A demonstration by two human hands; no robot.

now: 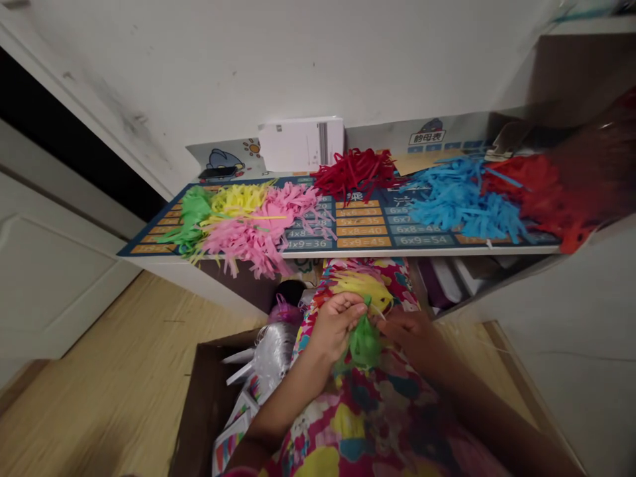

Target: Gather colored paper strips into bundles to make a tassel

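Note:
My left hand and my right hand meet low in the middle, over my lap in a bright flowered garment. Both pinch a small bundle of green shredded paper between their fingers; the left grips its top, the right holds its right side. Just above my hands a yellow paper tuft lies on the garment. On the desk beyond lie piles of paper strips: green, yellow, pink, red and blue.
The desk carries a blue multiplication-table mat. A white booklet leans on the wall behind it. More red strips lie at the desk's right end, blurred. A brown cardboard box with packets stands on the wooden floor at my left.

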